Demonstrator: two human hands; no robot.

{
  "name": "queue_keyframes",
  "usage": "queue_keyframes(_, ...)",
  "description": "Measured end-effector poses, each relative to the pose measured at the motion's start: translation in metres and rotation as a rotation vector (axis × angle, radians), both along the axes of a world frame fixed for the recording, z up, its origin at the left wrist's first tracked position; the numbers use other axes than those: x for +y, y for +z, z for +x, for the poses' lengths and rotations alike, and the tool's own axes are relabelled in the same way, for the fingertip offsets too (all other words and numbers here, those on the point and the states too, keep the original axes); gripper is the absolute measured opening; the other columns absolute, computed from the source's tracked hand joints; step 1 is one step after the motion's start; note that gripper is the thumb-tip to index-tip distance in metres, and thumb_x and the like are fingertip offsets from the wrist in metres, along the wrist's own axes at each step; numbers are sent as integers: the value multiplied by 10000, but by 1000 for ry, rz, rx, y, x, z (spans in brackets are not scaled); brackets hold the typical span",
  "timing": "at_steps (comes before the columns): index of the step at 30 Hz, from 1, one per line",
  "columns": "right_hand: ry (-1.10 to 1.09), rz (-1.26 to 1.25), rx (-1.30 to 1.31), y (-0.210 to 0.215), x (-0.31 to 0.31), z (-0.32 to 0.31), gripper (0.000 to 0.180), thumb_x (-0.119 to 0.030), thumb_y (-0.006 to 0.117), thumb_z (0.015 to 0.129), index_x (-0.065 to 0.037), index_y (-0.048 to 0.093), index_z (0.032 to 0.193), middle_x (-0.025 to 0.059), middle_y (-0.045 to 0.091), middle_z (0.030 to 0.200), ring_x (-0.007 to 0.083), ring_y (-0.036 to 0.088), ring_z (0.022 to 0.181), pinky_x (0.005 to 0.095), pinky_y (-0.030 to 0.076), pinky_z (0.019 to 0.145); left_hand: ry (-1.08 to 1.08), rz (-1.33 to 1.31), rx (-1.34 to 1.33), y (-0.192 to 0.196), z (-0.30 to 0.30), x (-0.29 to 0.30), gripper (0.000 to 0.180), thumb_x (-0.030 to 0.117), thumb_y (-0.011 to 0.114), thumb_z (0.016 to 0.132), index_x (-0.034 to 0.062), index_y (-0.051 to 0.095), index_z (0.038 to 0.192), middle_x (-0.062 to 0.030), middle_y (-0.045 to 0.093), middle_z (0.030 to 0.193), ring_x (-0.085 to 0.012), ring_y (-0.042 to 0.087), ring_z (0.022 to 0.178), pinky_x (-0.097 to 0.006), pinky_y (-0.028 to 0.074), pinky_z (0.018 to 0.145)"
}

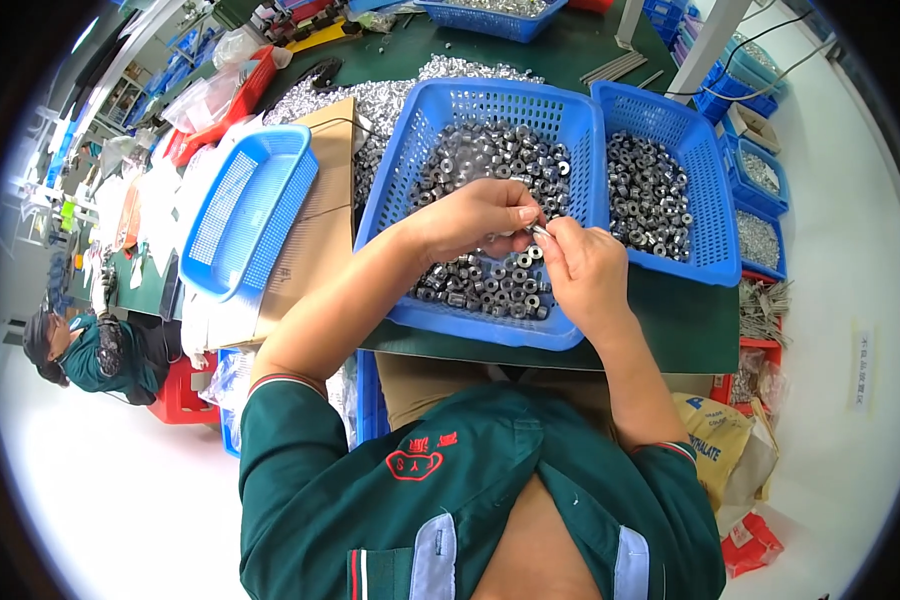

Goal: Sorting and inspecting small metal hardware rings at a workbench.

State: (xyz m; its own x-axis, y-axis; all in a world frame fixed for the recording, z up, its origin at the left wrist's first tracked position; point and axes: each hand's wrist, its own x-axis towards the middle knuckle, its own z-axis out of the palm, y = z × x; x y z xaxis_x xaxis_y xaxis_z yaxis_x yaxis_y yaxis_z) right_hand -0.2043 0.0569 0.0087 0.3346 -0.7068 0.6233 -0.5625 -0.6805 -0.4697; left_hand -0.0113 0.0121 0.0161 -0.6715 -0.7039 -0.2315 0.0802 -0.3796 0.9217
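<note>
Over the middle blue perforated basket (pixel 382 215), my two hands meet. My left hand (pixel 475 215) is closed, its thumb and fingers pinching at a small shiny metal piece (pixel 538 230). From the other side my right hand (pixel 587 268) grips the same piece between thumb and forefinger. Most of that piece is hidden by the fingertips, so its exact kind cannot be made out. Beneath the hands, the basket holds many small ring-shaped metal parts (pixel 485 285) with centre holes. A clear plastic sheet or bag seems to lie among them.
A second blue basket (pixel 715 225) of similar rings adjoins on the right. At left, a blue basket (pixel 245 215) rests on cardboard (pixel 305 245). Loose silvery parts (pixel 375 105) are heaped behind. A seated person (pixel 110 350) is at far left; a yellow sack (pixel 720 445) stands at right.
</note>
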Motion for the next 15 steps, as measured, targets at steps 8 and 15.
queue_keyframes(8, 6, -123, 108, 9, -1, 3, 147, -98, 622, 807, -71, 487, 758, 73, 536, 617, 277, 559, 590, 391, 410, 552, -4, 109, 29, 3, 1, -3, 200, 233, 554, 947, 33, 552, 945, -62, 571, 692, -76, 388, 517, -209, 284, 469)
queue_keyframes(15, -46, 30, -32, -1, -1, 2, 124, -135, 632, 846, -57, 539, 823, 101, 562, 610, 298, 573, 568, 406, 426, 546, 103, 239, 73, 8, 3, -7, 266, 267, 475, 962, 14, 546, 919, -83, 571, 750, -76, 360, 484, -207, 257, 411)
